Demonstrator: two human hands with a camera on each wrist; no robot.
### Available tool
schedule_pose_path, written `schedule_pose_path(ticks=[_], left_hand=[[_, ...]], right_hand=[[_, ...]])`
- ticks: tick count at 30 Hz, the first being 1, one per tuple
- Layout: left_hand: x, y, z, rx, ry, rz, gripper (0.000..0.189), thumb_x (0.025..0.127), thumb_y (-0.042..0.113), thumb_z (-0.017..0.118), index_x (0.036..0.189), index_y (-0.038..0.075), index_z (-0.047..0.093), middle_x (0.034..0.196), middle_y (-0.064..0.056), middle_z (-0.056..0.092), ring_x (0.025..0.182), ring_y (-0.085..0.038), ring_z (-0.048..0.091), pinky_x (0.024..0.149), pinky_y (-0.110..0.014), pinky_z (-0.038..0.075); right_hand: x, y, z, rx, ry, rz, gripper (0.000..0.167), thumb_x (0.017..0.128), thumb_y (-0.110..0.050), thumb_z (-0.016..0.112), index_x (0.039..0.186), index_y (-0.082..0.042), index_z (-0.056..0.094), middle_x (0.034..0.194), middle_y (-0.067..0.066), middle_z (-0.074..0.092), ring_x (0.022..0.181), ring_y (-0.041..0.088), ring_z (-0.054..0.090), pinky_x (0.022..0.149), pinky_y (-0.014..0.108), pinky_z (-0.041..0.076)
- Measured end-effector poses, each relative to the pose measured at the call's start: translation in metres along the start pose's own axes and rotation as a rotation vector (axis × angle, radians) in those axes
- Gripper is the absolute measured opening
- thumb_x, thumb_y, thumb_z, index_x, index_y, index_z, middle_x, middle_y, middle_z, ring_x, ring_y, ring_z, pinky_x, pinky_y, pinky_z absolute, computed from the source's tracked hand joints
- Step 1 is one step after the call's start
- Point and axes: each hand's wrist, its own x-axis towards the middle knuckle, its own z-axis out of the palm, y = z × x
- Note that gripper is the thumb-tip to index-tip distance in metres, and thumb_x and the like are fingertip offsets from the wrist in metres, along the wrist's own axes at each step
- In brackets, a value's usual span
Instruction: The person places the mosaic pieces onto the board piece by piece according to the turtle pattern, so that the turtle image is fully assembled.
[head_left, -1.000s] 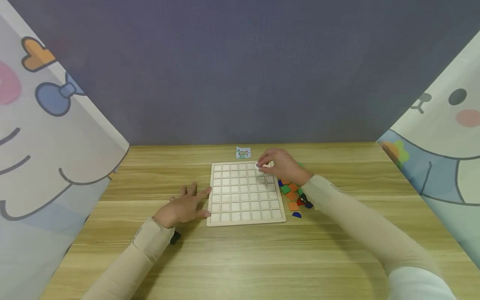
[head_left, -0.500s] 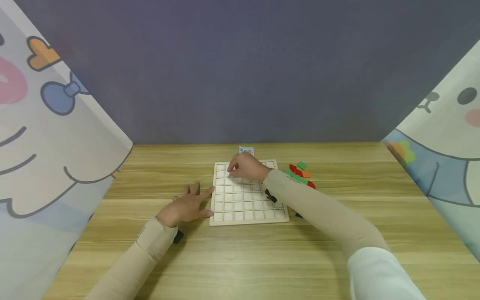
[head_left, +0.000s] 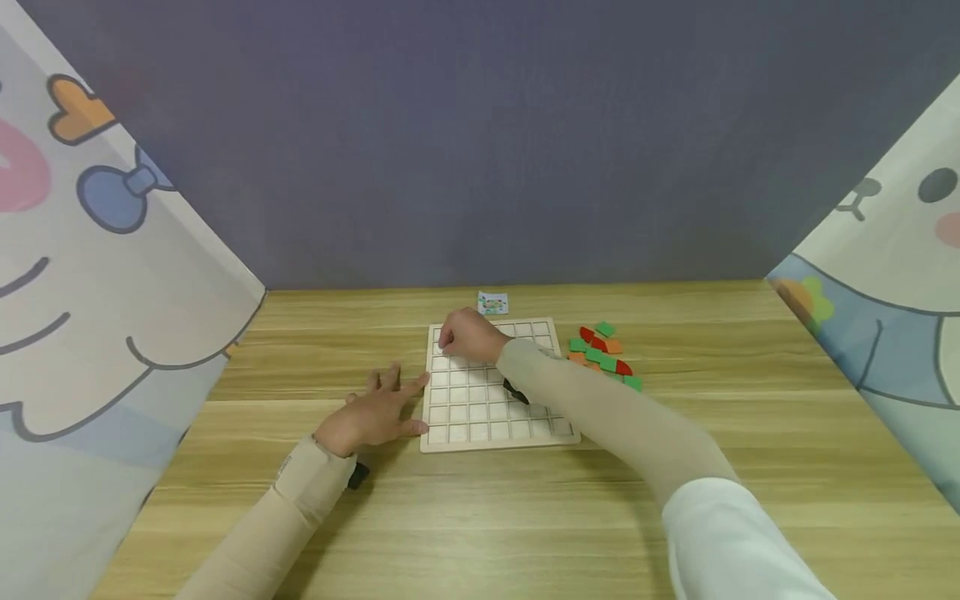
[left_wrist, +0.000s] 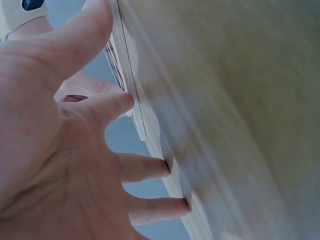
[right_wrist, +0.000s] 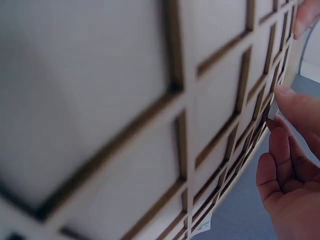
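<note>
In the head view, a small printed card (head_left: 492, 303) lies just behind the gridded board (head_left: 478, 412), with green, red and orange tiles (head_left: 594, 355) at its right; the right sleeve (head_left: 615, 417) blocks some pale-bottomed cells. In the left wrist view, the left hand (left_wrist: 75, 135) is spread — index fingertip at the board's edge. In the right wrist view, the right hand (right_wrist: 295, 155) pinches a thin pale piece (right_wrist: 273, 109) at the board.
</note>
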Motion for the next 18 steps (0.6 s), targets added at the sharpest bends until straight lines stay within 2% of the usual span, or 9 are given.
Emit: schedule_pose_path(ticks=[7,8,10,13,15,18], left_hand=[[0.0,0.0,0.001,-0.026,-0.005,-0.002,0.082,0.087,0.052,0.059,0.152,0.021,0.021,0.15,-0.034,0.004,0.13,-0.06,0.005,0.082,-0.08,0.02],[0.0,0.0,0.001,-0.027,-0.006,-0.002,0.082,0.087,0.052,0.059,0.152,0.021,0.021,0.15,-0.034,0.004,0.13,-0.06,0.005,0.082,-0.08,0.02],[0.0,0.0,0.001,-0.025,-0.008,-0.001,0.082,0.087,0.053,0.059,0.152,0.021,0.021,0.15,-0.034,0.004,0.13,-0.06,0.005,0.082,-0.08,0.02],[0.001,0.0,0.001,-0.016,-0.012,-0.002,0.082,0.087,0.053,0.058,0.152,0.021,0.02,0.15,-0.034,0.004,0.13,-0.06,0.005,0.082,-0.08,0.02],[0.002,0.0,0.001,-0.01,-0.013,-0.005,0.082,0.087,0.053,0.058,0.152,0.021,0.02,0.15,-0.034,0.004,0.13,-0.06,0.005,0.082,-0.08,0.02],[0.001,0.001,0.001,-0.007,-0.014,-0.008,0.082,0.087,0.053,0.058,0.152,0.021,0.02,0.15,-0.034,0.004,0.13,-0.06,0.006,0.082,-0.08,0.021]], right_hand=[[0.001,-0.001,0.005,0.004,0.0,-0.04,0.008,0.086,-0.005,0.069,0.09,-0.006,0.076,0.088,-0.002,0.065,0.08,0.01,0.06,0.071,0.021,0.049],[0.0,0.0,0.005,-0.006,0.005,-0.055,0.008,0.087,-0.005,0.069,0.09,-0.007,0.076,0.09,-0.002,0.066,0.081,0.01,0.06,0.073,0.022,0.049],[-0.001,0.001,0.005,-0.057,0.017,-0.105,0.01,0.087,-0.004,0.068,0.091,-0.008,0.076,0.093,-0.001,0.067,0.086,0.011,0.061,0.087,0.025,0.045],[-0.004,0.0,0.003,-0.152,0.01,-0.173,0.011,0.088,-0.006,0.068,0.092,-0.01,0.077,0.102,0.0,0.068,0.096,0.014,0.058,0.094,0.028,0.04],[-0.006,0.0,0.002,-0.202,-0.005,-0.206,0.012,0.088,-0.007,0.067,0.095,-0.011,0.077,0.109,0.001,0.066,0.101,0.016,0.055,0.096,0.029,0.039],[-0.012,-0.001,-0.003,-0.196,-0.04,-0.21,0.016,0.09,-0.007,0.064,0.103,-0.01,0.075,0.12,0.003,0.062,0.108,0.019,0.05,0.089,0.027,0.043]])
